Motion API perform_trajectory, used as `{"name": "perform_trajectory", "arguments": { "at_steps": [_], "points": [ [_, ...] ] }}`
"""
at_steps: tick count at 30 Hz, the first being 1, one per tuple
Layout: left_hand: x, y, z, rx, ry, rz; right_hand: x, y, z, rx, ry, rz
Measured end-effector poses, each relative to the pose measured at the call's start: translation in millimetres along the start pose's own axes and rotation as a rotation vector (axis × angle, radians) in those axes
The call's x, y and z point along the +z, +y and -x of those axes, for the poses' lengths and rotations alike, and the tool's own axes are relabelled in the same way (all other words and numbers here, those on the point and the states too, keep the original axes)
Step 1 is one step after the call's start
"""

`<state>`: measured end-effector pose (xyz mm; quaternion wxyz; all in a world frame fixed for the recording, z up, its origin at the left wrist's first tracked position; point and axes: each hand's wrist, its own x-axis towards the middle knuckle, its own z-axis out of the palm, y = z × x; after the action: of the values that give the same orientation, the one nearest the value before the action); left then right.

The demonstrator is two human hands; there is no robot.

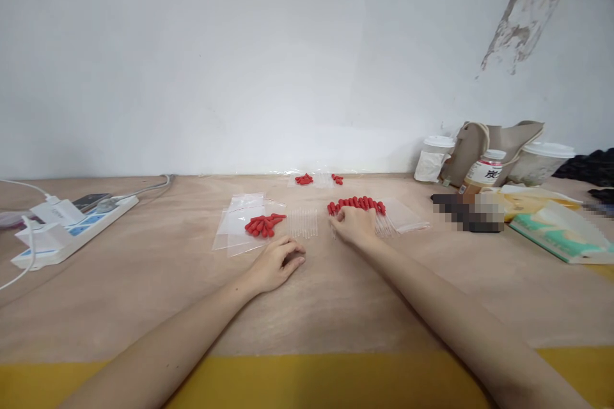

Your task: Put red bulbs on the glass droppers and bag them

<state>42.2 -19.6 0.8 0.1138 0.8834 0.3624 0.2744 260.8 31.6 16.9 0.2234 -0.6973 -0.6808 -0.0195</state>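
Observation:
My left hand rests on the table, fingers loosely curled and thumb apart, with nothing in it. Just beyond it are a pile of red rubber bulbs on clear plastic bags and a row of thin glass tubes. My right hand pinches at the left end of a row of red-bulbed glass droppers, apparently on a dropper whose glass part is mostly covered by the fingers. The hand hides part of that row, which lies partly on another clear bag.
By the wall lie two small clusters of red bulbs, left and right. A power strip with chargers stands left. To the right are a bottle, lidded cups, a grey-beige bag and a green-and-white packet.

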Motion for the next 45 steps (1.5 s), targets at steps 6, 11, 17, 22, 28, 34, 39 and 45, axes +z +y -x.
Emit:
{"name": "perform_trajectory", "arguments": {
  "at_steps": [6, 11, 17, 22, 28, 34, 39, 45],
  "points": [
    [-1, 1, 0, -0.003, 0.006, 0.010, 12, -38, -13, 0.032, -0.146, 0.045],
    [-1, 2, 1, 0.008, -0.003, -0.006, 17, -48, -28, 0.116, -0.212, 0.039],
    [-4, -1, -3, -0.034, 0.175, -0.097, 18, -48, -34, 0.127, -0.275, 0.045],
    [-37, -31, -32, -0.259, 0.229, -0.290, 10, -50, -33, 0.088, -0.302, 0.042],
    [-60, -82, -78, -0.359, -0.041, -0.254, -13, -26, -11, -0.014, -0.184, -0.011],
    [-53, -103, -94, -0.424, -0.195, -0.169, -10, 22, 28, -0.250, 0.028, -0.236],
    [-59, -89, -96, -0.401, -0.068, -0.175, 1, 43, 43, -0.399, 0.104, -0.408],
    [-33, -29, -51, -0.215, 0.154, -0.053, -2, 39, 50, -0.511, 0.144, -0.435]
  ]
}}
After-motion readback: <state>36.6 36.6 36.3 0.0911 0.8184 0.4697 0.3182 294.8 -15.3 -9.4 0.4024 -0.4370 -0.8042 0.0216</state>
